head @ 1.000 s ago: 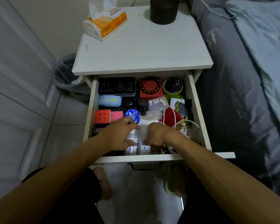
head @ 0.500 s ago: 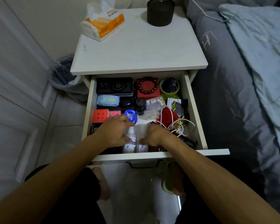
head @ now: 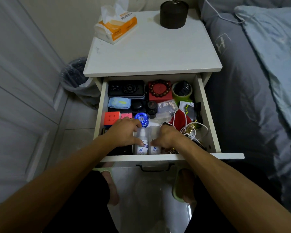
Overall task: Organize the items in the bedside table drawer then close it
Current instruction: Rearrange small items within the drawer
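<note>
White bottles (head: 142,143) flanked: left hand (head: 124,133), right hand (head: 165,137) curled, apparently holding one each.

Counter (head: 151,58) was matt white laminate. Bottles (head: 142,145) looked translucent plastic with paper labels. Bracelet (head: 160,88) was glossy wood beads, pouch (head: 179,118) red cloth, floor (head: 146,190) glossy tile.

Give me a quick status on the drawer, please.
Both hands on two bottles at drawer front. Drawer open. Cable tangle at right.
</note>
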A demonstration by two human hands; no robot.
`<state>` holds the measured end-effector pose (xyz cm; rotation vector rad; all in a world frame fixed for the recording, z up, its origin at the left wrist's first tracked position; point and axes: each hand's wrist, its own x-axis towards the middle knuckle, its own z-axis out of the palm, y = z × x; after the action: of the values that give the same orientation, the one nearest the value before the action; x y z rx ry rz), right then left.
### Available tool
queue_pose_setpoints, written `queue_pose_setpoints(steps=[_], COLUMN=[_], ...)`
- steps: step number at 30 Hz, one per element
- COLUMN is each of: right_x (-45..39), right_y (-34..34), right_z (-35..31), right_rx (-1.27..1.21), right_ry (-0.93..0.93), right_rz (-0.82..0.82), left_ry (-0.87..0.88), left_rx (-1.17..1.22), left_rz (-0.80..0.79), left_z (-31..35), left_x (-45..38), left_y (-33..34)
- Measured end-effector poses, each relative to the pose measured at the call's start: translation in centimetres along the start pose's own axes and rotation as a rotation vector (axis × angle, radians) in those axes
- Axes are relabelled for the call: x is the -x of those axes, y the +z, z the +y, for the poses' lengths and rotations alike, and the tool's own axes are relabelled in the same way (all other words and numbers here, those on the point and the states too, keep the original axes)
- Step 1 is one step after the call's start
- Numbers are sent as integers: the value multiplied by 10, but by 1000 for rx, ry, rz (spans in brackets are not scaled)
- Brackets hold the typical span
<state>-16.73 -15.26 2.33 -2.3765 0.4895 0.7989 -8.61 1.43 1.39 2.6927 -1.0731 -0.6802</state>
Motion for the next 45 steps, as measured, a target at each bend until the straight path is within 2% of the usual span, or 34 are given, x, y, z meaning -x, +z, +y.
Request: queue_pose_setpoints(steps=[2, 4, 6, 8, 10, 13, 17, 22, 28, 32, 35, 38, 42, 45], right_x=[0, 1, 2, 0, -5, -11, -19, -25, -34, -34, -34, -47, -34, -35], right_y=[-2, -4, -7, -7, -3, 5, 5, 1, 4, 3, 8, 18, 14, 19], right_z=[1, 1, -4, -9, -17, -25, -28, -24, -17, -18, -23, -17, -22, -23], right_rx=[-1, 103, 254, 280, 266, 366, 376, 331, 293, 248, 264, 202, 223, 189], right_ry=[7, -19, -87, -201, -291, -314, -291, -324, -340, -369, -328, -233, -309, -286], right_rz=[18, 87, 211, 286, 230, 126, 95, 87, 28, 44, 29, -19, 46, 99], left_ry=[-16, -30, -29, -18, -31, -105, -196, -223, -251, -251, -234, -200, -92, -22], left_rx=[82, 94, 72, 61, 67, -24, -144, -344, -272, -224, -162, -53, 75, 142], left_rz=[60, 167, 223, 223, 215, 176, 165, 113, 156, 194, 196, 171, 104, 226], left_z=[-10, -21, -26, -23, -18, -16, -11, 5, -6, -9, -12, -17, -24, -32], left_x=[4, 11, 15, 15, 12, 6, -1, -21, -23, -24, -24, -21, -8, 13], left_y=[-1, -3, -6, -8, -9, -6, -2, -9, -3, 2, 3, 1, -4, -11])
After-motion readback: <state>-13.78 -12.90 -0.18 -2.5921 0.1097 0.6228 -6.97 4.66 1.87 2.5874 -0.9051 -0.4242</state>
